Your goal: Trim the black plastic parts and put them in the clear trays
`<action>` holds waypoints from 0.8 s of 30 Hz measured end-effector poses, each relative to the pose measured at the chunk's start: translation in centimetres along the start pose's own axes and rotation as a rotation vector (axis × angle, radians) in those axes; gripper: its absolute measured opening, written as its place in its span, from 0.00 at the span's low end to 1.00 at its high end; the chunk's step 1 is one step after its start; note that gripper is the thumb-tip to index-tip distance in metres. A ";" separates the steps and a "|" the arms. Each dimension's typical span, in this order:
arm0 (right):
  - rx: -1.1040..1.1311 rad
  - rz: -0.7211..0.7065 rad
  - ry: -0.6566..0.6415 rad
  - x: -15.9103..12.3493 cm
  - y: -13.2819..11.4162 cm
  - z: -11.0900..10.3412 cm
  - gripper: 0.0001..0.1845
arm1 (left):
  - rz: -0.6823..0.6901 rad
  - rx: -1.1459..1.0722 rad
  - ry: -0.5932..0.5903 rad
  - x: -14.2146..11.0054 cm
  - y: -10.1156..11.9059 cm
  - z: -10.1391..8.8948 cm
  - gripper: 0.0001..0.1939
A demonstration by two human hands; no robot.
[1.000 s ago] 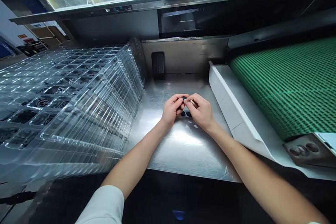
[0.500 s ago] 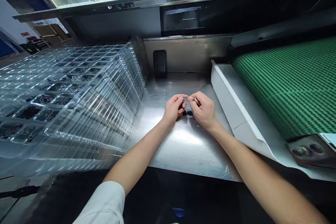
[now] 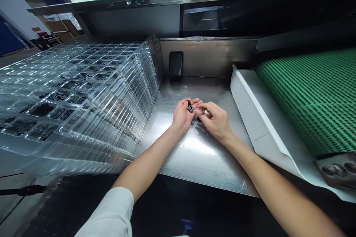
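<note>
My left hand (image 3: 182, 118) is turned palm up with its fingers loosely curled. In it rests a small black round part (image 3: 190, 108) with a pale ring pattern on its face. My right hand (image 3: 215, 118) is close beside it on the right, thumb and forefinger brought together near the part. A small cream-coloured piece (image 3: 206, 112) shows between the right hand's fingers; its exact kind is unclear. Below the hands, another small black piece (image 3: 199, 119) lies on the metal work surface (image 3: 183, 155), partly hidden.
Clear plastic trays (image 3: 111, 118) with black ringed parts in their pockets are stacked on the left. A white guard (image 3: 250, 118) runs along the right, beside a green conveyor belt (image 3: 314, 92). A black box-like holder (image 3: 176, 64) stands at the back wall.
My left fingers have loosened from a pinch and now lie more open, with the black part facing up in them. The right hand stays beside it. The view has shifted slightly.
</note>
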State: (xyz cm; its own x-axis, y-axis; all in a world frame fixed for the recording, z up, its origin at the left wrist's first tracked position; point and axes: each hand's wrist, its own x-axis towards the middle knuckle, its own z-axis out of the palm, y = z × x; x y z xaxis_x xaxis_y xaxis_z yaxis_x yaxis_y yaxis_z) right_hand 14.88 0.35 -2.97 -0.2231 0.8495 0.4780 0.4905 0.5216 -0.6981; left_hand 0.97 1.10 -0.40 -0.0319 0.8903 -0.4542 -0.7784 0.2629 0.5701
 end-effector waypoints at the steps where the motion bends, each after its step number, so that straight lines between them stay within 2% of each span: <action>1: -0.014 0.012 -0.010 -0.1 0.2 0.1 0.04 | -0.003 0.000 -0.016 -0.1 -0.1 0.1 0.10; 11: -0.007 0.033 -0.012 -0.3 0.5 0.7 0.06 | 0.007 0.031 -0.139 -0.8 -0.9 0.1 0.07; 16: 0.113 0.041 -0.027 0.1 -0.2 0.2 0.02 | 0.003 0.068 -0.074 -0.4 -0.5 -0.1 0.03; 20: 0.228 0.207 0.014 0.4 -0.2 -0.3 0.07 | 0.070 0.134 0.044 0.0 0.1 -0.4 0.04; 22: 0.277 0.246 0.041 0.5 0.0 -0.5 0.10 | 0.087 0.190 0.042 0.0 0.3 -0.5 0.03; 24: 0.279 0.244 0.058 0.7 0.3 -0.7 0.13 | 0.081 0.260 -0.020 0.0 0.3 -0.6 0.04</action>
State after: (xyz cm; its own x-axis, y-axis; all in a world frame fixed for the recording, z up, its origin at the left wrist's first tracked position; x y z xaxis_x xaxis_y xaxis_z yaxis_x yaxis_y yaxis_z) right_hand 15.44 1.01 -2.45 -0.0760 0.9498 0.3034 0.2733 0.3125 -0.9098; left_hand 0.35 1.00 -0.65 -0.0733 0.9187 -0.3882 -0.5868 0.2750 0.7616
